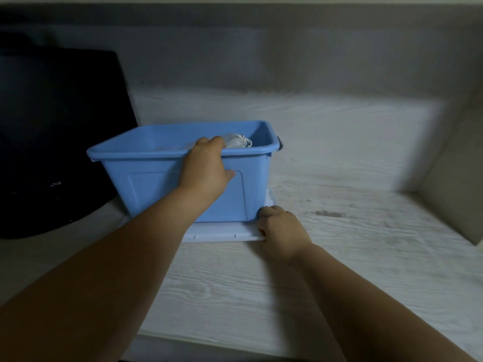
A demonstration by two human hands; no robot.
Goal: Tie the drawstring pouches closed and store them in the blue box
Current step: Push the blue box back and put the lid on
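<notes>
The blue box [146,178] stands on the pale wooden table, tilted slightly, with a flat white lid [222,235] under it. A white drawstring pouch [236,141] shows inside the box near the right end. My left hand [206,168] grips the box's front rim, fingers curled over the edge and thumb against the front wall. My right hand [281,231] holds the lid's front right corner, fingers curled at the box's lower right corner.
A large black bag [57,131] leans against the wall at the left, touching the box's left side. A beige panel [460,189] rises at the right. Bare wooden table [352,231] stretches to the right of the box and in front of it.
</notes>
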